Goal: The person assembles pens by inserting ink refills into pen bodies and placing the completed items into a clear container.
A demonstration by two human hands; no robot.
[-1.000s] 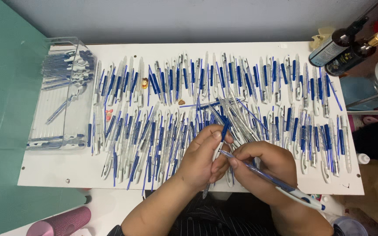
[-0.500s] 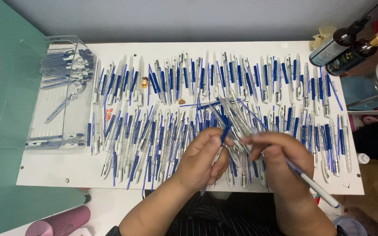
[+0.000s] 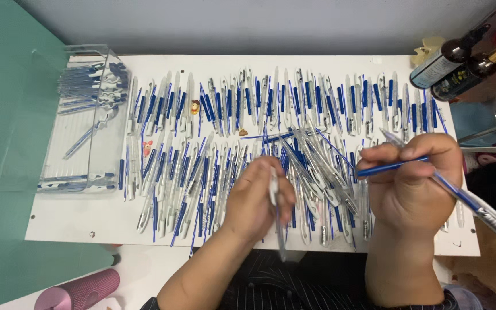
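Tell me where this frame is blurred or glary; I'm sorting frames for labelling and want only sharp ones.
Head view: even, soft light with faint shadows; the left hand and the clear pen barrel it grips are smeared by motion; the right hand, its blue refill and assembled pen look sharper; the clear plastic tray shows mild glare; the white board bows slightly.

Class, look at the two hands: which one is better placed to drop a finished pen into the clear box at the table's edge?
Probably the left hand: it holds a clear pen barrel and sits nearer the clear plastic box. The right hand, gripping blue pens, is on the far side.
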